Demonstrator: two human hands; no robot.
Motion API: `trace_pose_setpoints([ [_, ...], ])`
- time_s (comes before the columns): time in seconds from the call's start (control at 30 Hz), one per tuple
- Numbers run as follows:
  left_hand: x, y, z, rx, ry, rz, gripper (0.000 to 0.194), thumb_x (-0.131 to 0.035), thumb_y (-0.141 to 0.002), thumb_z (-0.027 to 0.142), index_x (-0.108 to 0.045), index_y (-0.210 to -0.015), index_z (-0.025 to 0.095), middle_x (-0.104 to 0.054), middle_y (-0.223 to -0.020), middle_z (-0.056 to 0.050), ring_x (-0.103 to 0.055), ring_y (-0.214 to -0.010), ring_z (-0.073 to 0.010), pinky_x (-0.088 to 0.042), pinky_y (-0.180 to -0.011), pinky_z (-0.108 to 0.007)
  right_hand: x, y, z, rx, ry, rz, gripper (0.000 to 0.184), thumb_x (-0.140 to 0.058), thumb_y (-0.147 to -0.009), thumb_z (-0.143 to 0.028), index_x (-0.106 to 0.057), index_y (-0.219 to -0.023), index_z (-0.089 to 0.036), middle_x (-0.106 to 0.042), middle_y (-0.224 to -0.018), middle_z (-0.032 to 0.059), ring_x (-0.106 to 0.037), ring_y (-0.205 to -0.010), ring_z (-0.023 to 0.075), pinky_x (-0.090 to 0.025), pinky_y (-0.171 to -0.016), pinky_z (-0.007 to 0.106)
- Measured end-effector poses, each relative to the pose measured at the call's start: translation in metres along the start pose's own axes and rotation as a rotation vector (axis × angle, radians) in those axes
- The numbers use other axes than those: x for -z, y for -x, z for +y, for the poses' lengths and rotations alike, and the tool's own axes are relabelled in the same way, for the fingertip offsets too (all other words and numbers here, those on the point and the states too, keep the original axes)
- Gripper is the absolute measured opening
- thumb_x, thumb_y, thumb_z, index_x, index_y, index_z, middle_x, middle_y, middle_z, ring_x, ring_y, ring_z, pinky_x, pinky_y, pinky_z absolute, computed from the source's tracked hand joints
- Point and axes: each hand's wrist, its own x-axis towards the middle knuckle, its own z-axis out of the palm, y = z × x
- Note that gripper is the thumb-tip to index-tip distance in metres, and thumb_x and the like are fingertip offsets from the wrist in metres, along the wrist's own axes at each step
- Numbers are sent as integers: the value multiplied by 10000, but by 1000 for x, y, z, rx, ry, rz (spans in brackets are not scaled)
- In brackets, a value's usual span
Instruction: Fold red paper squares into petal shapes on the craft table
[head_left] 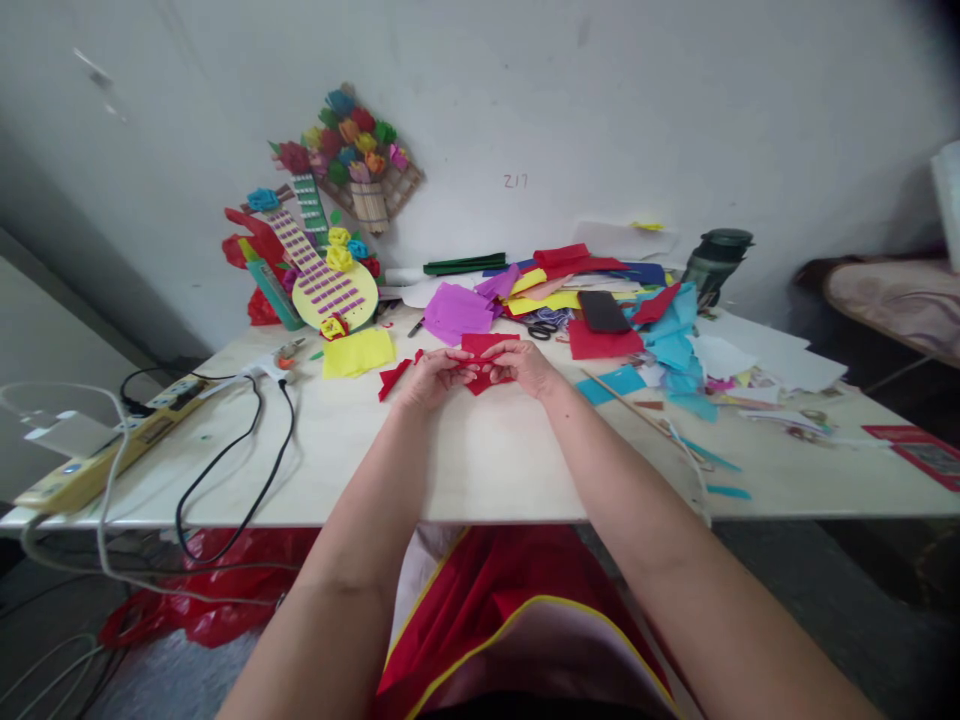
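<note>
Both my hands meet over the middle of the pale table [465, 470], pinching a piece of red crepe paper [484, 377]. My left hand [433, 376] grips its left side with bent fingers. My right hand [523, 362] pinches the right side, fingers curled onto the paper. A larger red sheet [487, 343] lies just behind the hands. A small red scrap [393, 379] lies to the left of my left hand.
Purple [455, 312], yellow [358, 353], red [600, 343] and blue [671, 345] paper sheets pile up behind. Scissors [540, 329], a black phone [603, 311], a dark bottle [714, 262], a paper guitar [322, 275], a power strip [112, 445] with cables and a thin stick [637, 410] are there too.
</note>
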Motion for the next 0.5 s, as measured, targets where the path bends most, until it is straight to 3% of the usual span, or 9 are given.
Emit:
trace_pose_setpoints([
  [0.13,2,-1,0,-16,2,-11,219,-524,-693,213,-672,-781,77,-692,-687,-113,-660,-647,-184,-530,-618,-282,2,-2,1,46,-33,-30,160,-554,-638,-230,-653,-704,-123,-648,-580,33,-576,-475,128,-505,-534,275],
  [0.27,0,0,-1,-35,-64,20,195,-589,-635,158,-660,-796,73,-686,-652,-90,-655,-603,-171,-527,-609,-272,-1,0,-2,42,-13,25,228,-628,-667,-351,-625,-643,-124,-621,-555,25,-554,-440,121,-492,-493,268],
  [0.5,-1,1,-1,-35,-150,41,234,-617,-604,122,-623,-836,91,-678,-612,-55,-636,-526,-142,-517,-581,-252,-6,0,-1,16,130,119,277,-767,-589,-318,-559,-660,-149,-575,-460,-30,-519,-383,85,-465,-438,209],
])
